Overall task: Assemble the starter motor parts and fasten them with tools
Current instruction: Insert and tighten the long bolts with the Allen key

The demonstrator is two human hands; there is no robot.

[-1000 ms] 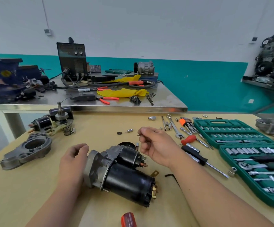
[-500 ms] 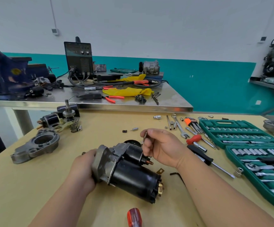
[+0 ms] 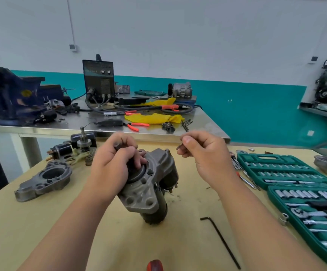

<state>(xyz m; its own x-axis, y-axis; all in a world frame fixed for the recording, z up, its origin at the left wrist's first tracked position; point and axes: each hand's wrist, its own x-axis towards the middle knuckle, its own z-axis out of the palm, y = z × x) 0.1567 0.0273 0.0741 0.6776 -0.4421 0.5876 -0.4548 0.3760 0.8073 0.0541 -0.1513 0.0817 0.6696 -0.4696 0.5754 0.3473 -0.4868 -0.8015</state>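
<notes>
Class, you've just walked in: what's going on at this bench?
A person is working on a grey-and-black starter motor, propped on end on the tan wooden table. The left hand grips its grey nose housing. The right hand, raised beside it, pinches a small dark screw, not yet fitted. A black L-shaped hex key lies on the table, and an open green socket-set case sits to the right.

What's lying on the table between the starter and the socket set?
Head view: a black hex key lies between the starter and socket set; screwdrivers sit by the set's far edge; the right arm hides part.
</notes>
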